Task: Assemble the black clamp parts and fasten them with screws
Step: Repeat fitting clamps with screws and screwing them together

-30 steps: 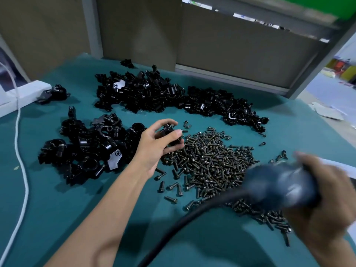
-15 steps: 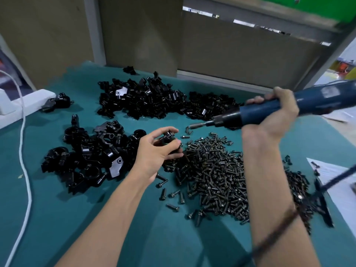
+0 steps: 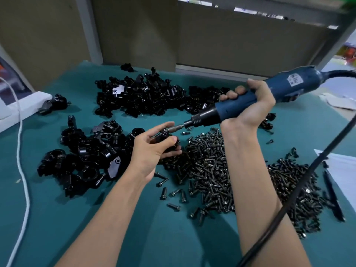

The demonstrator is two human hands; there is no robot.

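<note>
Your left grip (image 3: 152,149) pinches a black clamp (image 3: 161,134); your right grip (image 3: 250,106) wraps the blue screwdriver (image 3: 289,87), bit touching it from 2 o'clock. Tilted, the bit could skid off the clamp.

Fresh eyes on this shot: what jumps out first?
The blue power screwdriver in the right hand, its bit at the small black clamp part that the left hand holds mid-table. Just below sprawls a heap of dark screws, with piles of black clamp parts to the left and behind on the green mat.

Blue screwdriver (image 3: 308,87) bit apparently against clamp (image 3: 163,134)
</note>
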